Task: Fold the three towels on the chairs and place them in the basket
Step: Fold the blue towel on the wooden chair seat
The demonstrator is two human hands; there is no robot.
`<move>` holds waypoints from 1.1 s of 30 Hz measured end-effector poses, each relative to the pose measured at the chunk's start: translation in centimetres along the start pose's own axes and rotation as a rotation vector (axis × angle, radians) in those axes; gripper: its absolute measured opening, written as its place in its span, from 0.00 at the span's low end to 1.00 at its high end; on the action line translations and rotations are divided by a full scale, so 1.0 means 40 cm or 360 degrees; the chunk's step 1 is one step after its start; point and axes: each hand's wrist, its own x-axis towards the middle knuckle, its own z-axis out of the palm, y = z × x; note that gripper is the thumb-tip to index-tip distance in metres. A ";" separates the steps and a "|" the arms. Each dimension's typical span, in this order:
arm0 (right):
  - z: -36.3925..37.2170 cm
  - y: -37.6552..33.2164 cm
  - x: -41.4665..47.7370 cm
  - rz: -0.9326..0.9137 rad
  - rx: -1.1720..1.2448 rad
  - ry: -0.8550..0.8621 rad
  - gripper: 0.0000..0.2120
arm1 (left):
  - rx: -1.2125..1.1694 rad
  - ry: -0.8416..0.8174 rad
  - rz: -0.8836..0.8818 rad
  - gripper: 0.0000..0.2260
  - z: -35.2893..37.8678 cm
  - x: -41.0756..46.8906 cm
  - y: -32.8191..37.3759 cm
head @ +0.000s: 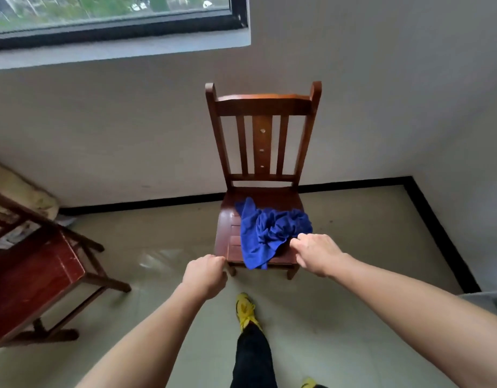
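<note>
A crumpled blue towel (266, 233) lies on the seat of a brown wooden chair (262, 107) that stands against the wall; one corner hangs over the seat's front edge. My right hand (317, 253) is over the seat's front right, with bent fingertips at the towel's near right edge. Whether they pinch the cloth is hidden. My left hand (205, 274) hovers just off the seat's front left corner, fingers curled, holding nothing. No basket and no other towel are in view.
A dark red wooden table (31, 281) with crossed legs stands at the left. A window sits high on the wall. My leg and yellow shoe (245, 310) are on the tiled floor in front of the chair. The room's corner lies to the right.
</note>
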 end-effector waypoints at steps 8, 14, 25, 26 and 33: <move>0.053 0.066 0.270 0.0208 0.0240 -0.0177 0.12 | -0.0005 -0.0236 0.0093 0.09 -0.012 0.356 -0.092; 0.140 0.132 0.415 0.0234 0.0286 -0.0302 0.14 | -0.0420 -0.0370 -0.0124 0.10 0.031 0.550 -0.076; 0.392 0.228 0.708 0.0375 0.0471 -0.0313 0.24 | -0.1144 -0.0579 -0.0708 0.13 0.330 0.815 -0.043; 0.432 0.239 0.735 0.0377 0.0487 -0.0287 0.25 | -0.1182 -0.0589 -0.0781 0.14 0.379 0.844 -0.036; 0.582 0.286 0.850 0.0391 0.0455 -0.0403 0.32 | -0.0964 -0.0667 -0.0884 0.16 0.563 0.930 0.012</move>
